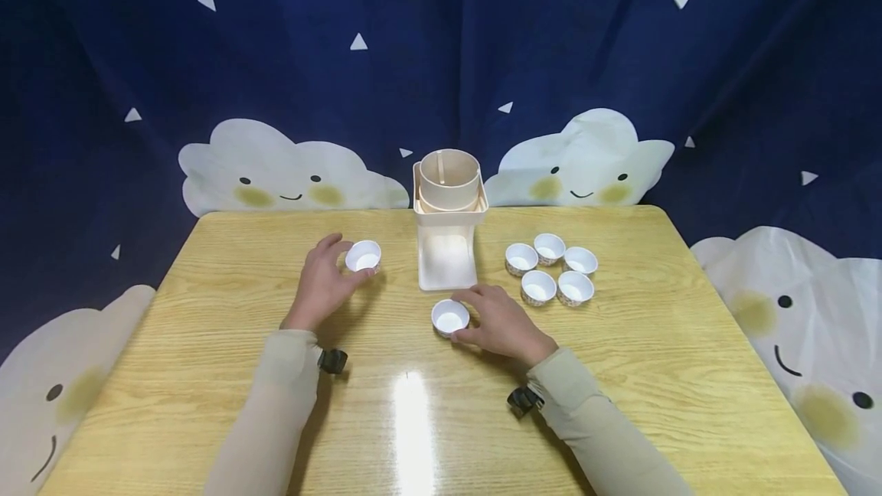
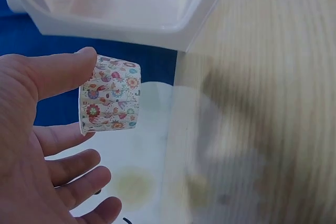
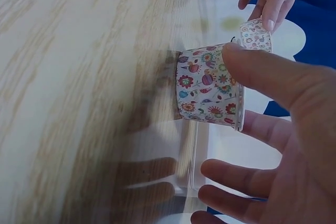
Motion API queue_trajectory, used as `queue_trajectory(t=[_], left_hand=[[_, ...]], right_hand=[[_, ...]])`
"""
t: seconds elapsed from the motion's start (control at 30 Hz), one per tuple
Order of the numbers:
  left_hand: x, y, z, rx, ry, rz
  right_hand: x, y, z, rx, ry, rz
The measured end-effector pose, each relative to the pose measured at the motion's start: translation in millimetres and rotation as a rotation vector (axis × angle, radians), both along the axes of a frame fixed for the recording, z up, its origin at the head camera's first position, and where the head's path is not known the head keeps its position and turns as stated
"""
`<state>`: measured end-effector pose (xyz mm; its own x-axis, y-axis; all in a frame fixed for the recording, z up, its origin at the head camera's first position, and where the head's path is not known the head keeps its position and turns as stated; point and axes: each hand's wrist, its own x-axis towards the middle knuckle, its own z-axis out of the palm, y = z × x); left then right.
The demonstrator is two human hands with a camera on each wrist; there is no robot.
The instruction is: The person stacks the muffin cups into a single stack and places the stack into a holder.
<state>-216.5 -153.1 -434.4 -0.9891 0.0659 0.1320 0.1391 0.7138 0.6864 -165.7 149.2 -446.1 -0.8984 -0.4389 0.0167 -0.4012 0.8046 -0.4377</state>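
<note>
My left hand [image 1: 321,283] pinches a small paper baking cup [image 1: 363,256] by the rim between thumb and forefinger, left of the cream-coloured stand. In the left wrist view this floral cup [image 2: 111,95] is held off the table, its other three fingers loosely bent. My right hand [image 1: 504,321] pinches a second baking cup [image 1: 450,318] at its rim, just in front of the stand. The right wrist view shows that flower-printed cup [image 3: 209,85] with its base at the tabletop; whether it touches cannot be told. Both cups are white inside.
A cream plastic stand [image 1: 446,255] with a round holder [image 1: 449,182] on top stands at the table's back middle. Several more baking cups [image 1: 539,288] form a cluster to its right. A blue curtain [image 1: 310,44] with clouds hangs behind the wooden table [image 1: 172,373].
</note>
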Motion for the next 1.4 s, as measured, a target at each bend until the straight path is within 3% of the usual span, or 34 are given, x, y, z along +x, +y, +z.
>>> queue_trajectory(t=[0.53,0.77,1.1,1.4], left_hand=[[12.7,15,-3.7,-0.108,0.090,-0.036],[19.1,28,-0.4,-0.125,0.152,-0.095],[32.4,47,7.8,-0.124,0.137,-0.161],[41.4,64,10.0,-0.086,0.121,-0.267]], right_hand=[[-0.2,-2,-0.2,0.001,-0.026,-0.010],[1.0,-2,0.5,0.010,-0.033,-0.023],[-0.4,-1,-0.1,0.010,-0.032,-0.020],[-1.8,0,-0.8,-0.007,-0.027,-0.007]])
